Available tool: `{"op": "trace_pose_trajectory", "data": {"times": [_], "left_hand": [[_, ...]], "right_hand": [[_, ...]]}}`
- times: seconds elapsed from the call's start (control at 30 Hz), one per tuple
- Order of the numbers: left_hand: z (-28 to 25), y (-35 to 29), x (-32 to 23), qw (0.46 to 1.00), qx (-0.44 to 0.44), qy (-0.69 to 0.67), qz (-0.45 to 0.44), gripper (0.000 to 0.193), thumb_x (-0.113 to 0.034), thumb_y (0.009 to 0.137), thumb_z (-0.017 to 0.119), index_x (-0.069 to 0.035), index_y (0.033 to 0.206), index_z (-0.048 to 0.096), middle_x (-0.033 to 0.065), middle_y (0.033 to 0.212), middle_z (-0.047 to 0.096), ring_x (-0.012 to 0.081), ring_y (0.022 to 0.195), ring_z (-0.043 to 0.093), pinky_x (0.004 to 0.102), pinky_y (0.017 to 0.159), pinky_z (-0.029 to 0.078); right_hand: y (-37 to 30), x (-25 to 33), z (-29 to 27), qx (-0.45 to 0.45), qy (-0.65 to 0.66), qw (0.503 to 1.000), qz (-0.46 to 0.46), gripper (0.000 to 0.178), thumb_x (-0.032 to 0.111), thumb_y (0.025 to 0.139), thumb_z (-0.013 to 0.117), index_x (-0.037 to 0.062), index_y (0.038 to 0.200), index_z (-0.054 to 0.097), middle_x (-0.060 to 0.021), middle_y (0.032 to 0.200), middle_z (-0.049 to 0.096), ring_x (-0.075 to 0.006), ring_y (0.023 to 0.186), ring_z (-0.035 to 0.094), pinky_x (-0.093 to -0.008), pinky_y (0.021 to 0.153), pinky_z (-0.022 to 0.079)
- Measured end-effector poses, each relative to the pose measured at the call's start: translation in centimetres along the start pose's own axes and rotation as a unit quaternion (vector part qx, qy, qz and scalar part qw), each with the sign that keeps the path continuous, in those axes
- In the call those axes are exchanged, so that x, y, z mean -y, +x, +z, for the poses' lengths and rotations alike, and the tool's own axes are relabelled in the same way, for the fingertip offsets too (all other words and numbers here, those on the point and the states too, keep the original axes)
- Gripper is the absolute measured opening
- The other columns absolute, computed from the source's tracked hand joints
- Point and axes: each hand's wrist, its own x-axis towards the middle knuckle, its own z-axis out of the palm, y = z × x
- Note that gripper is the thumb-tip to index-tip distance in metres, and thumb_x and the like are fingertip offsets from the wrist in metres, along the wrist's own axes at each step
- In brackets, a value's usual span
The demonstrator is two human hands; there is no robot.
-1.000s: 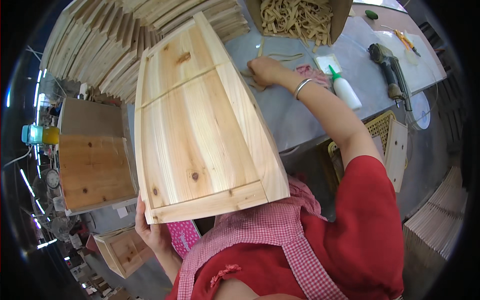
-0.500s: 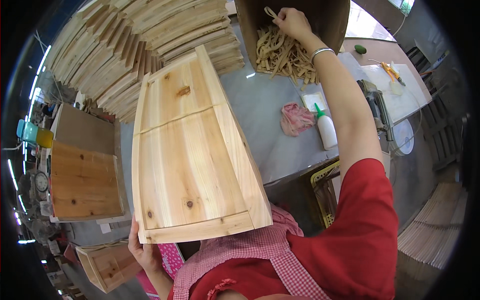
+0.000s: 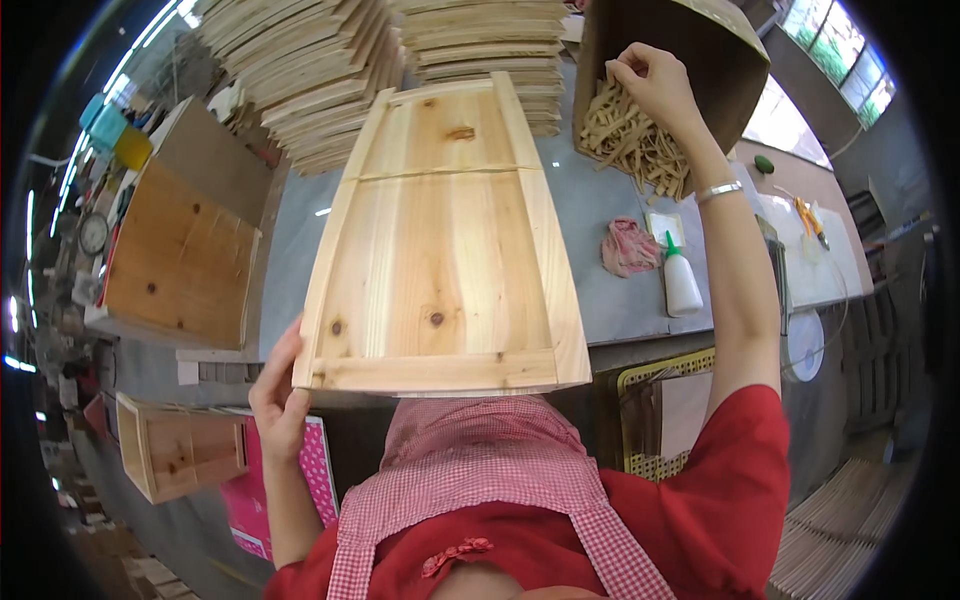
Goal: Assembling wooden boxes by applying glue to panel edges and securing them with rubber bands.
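A pale pine box (image 3: 430, 260) with a framed, knotty top rests tilted toward me at the table's near edge. A tan band (image 3: 445, 172) runs across it near its far end. My left hand (image 3: 280, 395) grips the box's near left corner, fingers along its side. Out to the right, my right hand (image 3: 660, 85) is raised at the mouth of an upright-sided cardboard box (image 3: 735, 75), above a heap of tan rubber bands (image 3: 625, 135). Its thumb and fingertips are pinched together; what lies between them does not show clearly against the heap.
Stacks of thin wooden boards (image 3: 480, 40) stand at the back. A pink rag (image 3: 630, 247) and a white glue bottle (image 3: 683, 285) with a green tip lie right of the pine box. A brown wooden case (image 3: 180, 260) stands left; a smaller wooden box (image 3: 185, 450) sits lower left.
My view has shifted, and the pine box now stands straighter before me. My right hand held up a rubber band loop before; that loop no longer shows distinctly. My left hand keeps its corner.
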Motion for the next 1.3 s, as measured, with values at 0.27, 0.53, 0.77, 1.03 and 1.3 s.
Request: {"op": "trace_pose_trajectory", "data": {"times": [0.27, 0.53, 0.77, 1.03, 1.3], "left_hand": [[5.2, 4.4, -9.5, 0.882, -0.010, 0.286, 0.374, 0.082, -0.033, 0.073, 0.084, -0.001, 0.139, 0.049, 0.0220, 0.148, 0.043, 0.0383, 0.138, 0.042, 0.0483, 0.108, 0.036], [2.7, -0.8, -10.8, 0.953, 0.206, -0.170, 0.146, 0.015, -0.009, 0.071, 0.073, -0.002, 0.062, 0.063, 0.0098, 0.069, 0.068, 0.0270, 0.072, 0.066, 0.0376, 0.078, 0.046], [-1.5, -3.0, -10.2, 0.912, 0.229, 0.265, 0.211, 0.038, -0.023, 0.074, 0.081, -0.009, 0.060, 0.048, 0.0018, 0.064, 0.055, 0.0186, 0.066, 0.062, 0.0346, 0.075, 0.037], [-8.7, -1.5, -3.2, 0.752, 0.111, 0.561, 0.327, 0.022, -0.016, 0.075, 0.078, -0.010, 0.077, 0.057, 0.0041, 0.091, 0.063, 0.0223, 0.099, 0.063, 0.0455, 0.099, 0.042], [-5.7, -10.7, 13.5, 0.717, 0.208, 0.637, 0.193, 0.048, -0.013, 0.079, 0.067, -0.017, 0.126, 0.061, 0.0046, 0.130, 0.058, 0.0236, 0.140, 0.040, 0.0537, 0.113, 0.030]], "right_hand": [[-13.3, 26.6, -3.0, 0.219, 0.234, 0.854, -0.410, 0.016, 0.014, 0.085, 0.065, 0.0063, 0.094, 0.055, -0.0131, 0.071, 0.060, -0.0320, 0.069, 0.064, -0.0419, 0.071, 0.051], [-20.2, 28.1, -4.9, 0.252, 0.252, 0.842, -0.405, 0.016, 0.018, 0.085, 0.067, 0.0097, 0.089, 0.054, -0.0055, 0.065, 0.052, -0.0268, 0.061, 0.056, -0.0359, 0.070, 0.042], [-22.1, 25.9, -7.3, 0.215, 0.157, 0.877, -0.399, 0.031, 0.029, 0.088, 0.068, 0.0067, 0.072, 0.054, -0.0072, 0.064, 0.050, -0.0270, 0.057, 0.049, -0.0417, 0.077, 0.044], [-26.6, 12.1, -9.3, 0.067, 0.034, 0.979, -0.189, 0.021, 0.003, 0.090, 0.052, 0.0003, 0.069, 0.049, -0.0091, 0.067, 0.048, -0.0249, 0.069, 0.052, -0.0416, 0.088, 0.041], [-36.5, 8.6, 1.3, 0.170, -0.057, 0.945, -0.274, 0.014, 0.007, 0.080, 0.072, 0.0036, 0.070, 0.062, -0.0079, 0.100, 0.066, -0.0346, 0.124, 0.053, -0.0503, 0.099, 0.040]]}}
